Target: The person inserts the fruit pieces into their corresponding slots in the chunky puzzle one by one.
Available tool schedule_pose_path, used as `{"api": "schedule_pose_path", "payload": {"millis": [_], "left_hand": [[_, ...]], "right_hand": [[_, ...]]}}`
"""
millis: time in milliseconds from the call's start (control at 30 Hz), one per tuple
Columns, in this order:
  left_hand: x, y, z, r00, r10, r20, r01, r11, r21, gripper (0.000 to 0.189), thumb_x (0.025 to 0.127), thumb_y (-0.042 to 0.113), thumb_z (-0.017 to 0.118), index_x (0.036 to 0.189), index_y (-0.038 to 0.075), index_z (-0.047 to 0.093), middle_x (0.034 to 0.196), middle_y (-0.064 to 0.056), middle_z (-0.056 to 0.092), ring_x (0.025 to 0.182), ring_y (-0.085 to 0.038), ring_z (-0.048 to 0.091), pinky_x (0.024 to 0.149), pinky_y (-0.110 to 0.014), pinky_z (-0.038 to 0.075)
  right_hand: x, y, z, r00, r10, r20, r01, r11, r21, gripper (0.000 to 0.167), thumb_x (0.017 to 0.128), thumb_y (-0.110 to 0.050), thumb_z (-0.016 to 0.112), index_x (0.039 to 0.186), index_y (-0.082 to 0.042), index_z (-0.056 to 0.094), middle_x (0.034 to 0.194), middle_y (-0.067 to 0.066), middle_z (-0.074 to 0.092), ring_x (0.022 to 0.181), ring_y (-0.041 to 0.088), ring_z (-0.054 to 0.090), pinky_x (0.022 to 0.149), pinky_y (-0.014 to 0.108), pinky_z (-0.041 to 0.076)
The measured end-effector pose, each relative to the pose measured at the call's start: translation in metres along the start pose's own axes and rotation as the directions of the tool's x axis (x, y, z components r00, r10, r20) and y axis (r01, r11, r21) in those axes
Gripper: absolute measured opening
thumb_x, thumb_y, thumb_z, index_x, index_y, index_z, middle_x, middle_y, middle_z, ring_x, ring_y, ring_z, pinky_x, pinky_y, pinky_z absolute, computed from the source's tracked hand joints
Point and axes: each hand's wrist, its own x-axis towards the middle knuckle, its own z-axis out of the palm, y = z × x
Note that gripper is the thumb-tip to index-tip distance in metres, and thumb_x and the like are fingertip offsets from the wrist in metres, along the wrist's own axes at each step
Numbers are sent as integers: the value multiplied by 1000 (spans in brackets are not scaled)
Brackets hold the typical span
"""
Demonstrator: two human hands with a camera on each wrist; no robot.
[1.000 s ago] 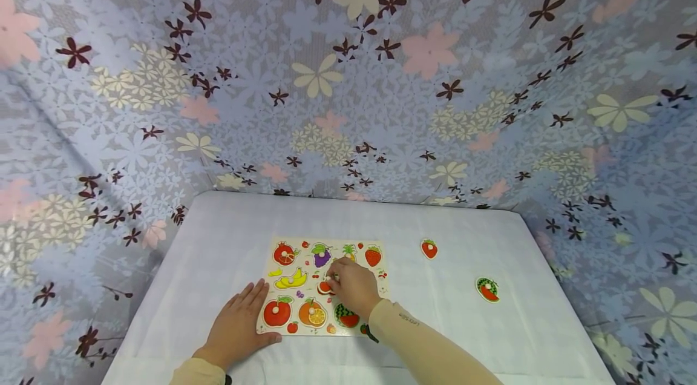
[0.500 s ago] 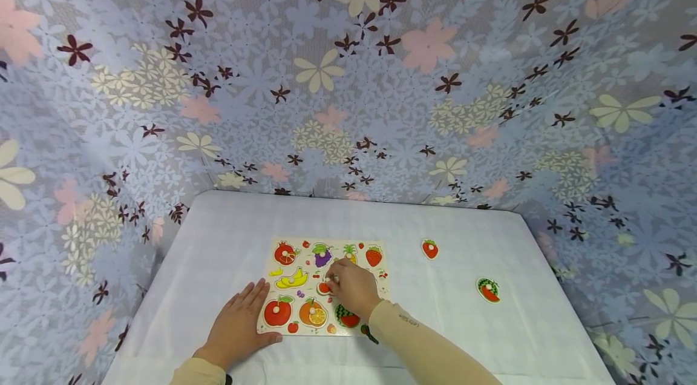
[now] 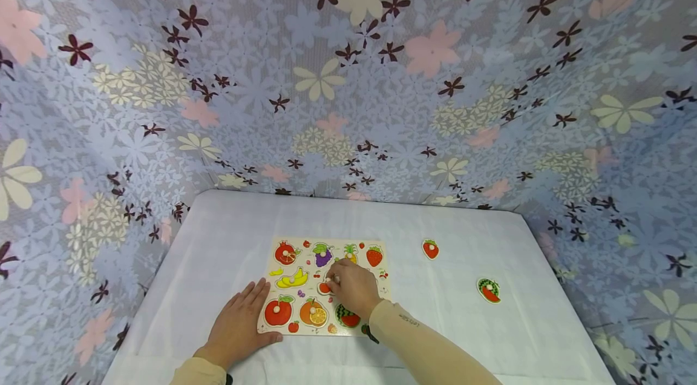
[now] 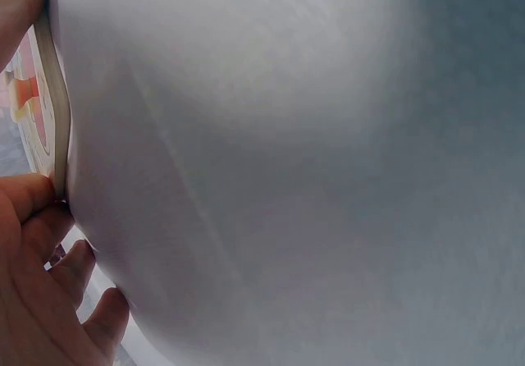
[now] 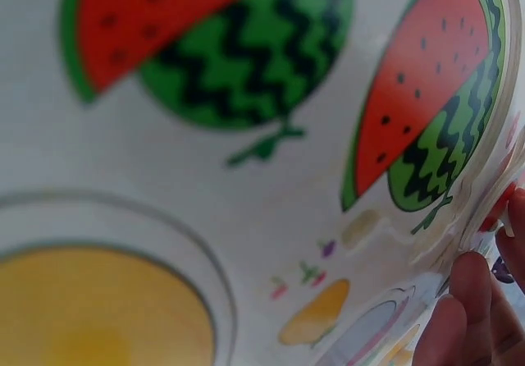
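A pale fruit puzzle board point(image 3: 313, 292) lies on the table, bearing knobbed pieces such as bananas point(image 3: 291, 278), an apple point(image 3: 278, 312) and an orange point(image 3: 313, 313). Spread along its left side is my left hand point(image 3: 236, 321), fingers straight; the left wrist view shows its fingertips point(image 4: 33, 189) at the board's edge. Over the board's middle, my right hand point(image 3: 356, 285) pinches a red fruit puzzle piece point(image 3: 325, 288), largely hidden by the fingers. Large watermelon pictures point(image 5: 435, 95) fill much of the right wrist view, with my right fingertips point(image 5: 472, 280) at its right edge.
Off the board to the right lie a loose strawberry piece point(image 3: 430, 249) and, farther right, a watermelon piece point(image 3: 489, 290). White cloth point(image 3: 452, 336) covers the table. Flowered fabric point(image 3: 321, 118) rises behind and at both sides.
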Motion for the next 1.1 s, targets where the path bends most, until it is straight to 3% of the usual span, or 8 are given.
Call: {"api": "schedule_pose_path", "payload": {"millis": [667, 1100], "left_hand": [[0, -1, 1, 1000, -12, 7, 12, 1000, -2, 114, 67, 72, 77, 151, 4, 42, 157, -10, 37, 144, -34, 31, 114, -57, 29], [-3, -4, 5, 1000, -1, -8, 1, 1000, -6, 114, 67, 72, 77, 151, 3, 41, 158, -11, 36, 144, -34, 31, 114, -57, 28]], "right_hand": [[2, -6, 1, 1000, 24, 5, -24, 998, -59, 13, 90, -35, 75, 91, -22, 74, 108, -3, 67, 69, 7, 63, 59, 24, 54], [-2, -6, 8, 1000, -12, -10, 11, 997, -72, 11, 91, -33, 74, 90, -22, 75, 106, -4, 64, 68, 5, 60, 58, 23, 53]]}}
